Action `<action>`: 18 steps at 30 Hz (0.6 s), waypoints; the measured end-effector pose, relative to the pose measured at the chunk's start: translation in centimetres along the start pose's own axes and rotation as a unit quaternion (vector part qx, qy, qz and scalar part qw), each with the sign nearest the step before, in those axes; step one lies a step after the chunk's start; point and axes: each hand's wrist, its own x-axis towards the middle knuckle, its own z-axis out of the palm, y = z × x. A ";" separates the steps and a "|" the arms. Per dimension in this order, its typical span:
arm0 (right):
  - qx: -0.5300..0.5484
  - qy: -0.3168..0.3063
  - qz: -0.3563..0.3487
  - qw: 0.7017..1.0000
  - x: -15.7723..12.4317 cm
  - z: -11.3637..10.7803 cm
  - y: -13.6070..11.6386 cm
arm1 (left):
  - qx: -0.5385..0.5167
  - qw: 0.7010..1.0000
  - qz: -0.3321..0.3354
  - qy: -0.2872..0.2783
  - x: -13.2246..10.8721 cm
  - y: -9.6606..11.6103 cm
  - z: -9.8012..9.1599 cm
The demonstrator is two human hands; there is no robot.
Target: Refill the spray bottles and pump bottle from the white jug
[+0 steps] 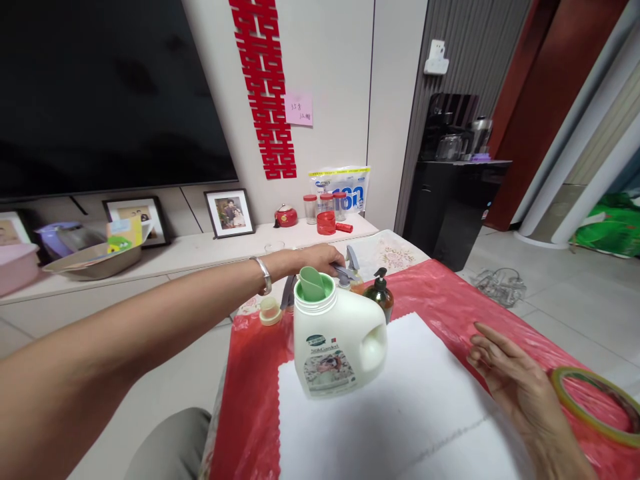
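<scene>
A white detergent jug with an open green spout stands upright on the white sheet. Behind it, my left hand reaches across, its fingers closed at the grey head of a spray bottle; the jug hides most of that bottle. Another grey spray head rises just beyond. A brown pump bottle with a black pump stands to the right of the jug's top. To the left of the jug sits a pale cap. My right hand is open over the sheet's right side, holding nothing.
Red plastic sheeting covers the table. A roll of yellow tape lies at its right edge. Along the wall, a ledge carries framed photos, red-lidded jars, a red teapot and a basin.
</scene>
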 end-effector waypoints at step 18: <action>0.001 -0.011 -0.013 1.000 0.1 -0.8 0.3 | -0.076 0.994 -0.022 0.070 -3.9 0.7 -3.6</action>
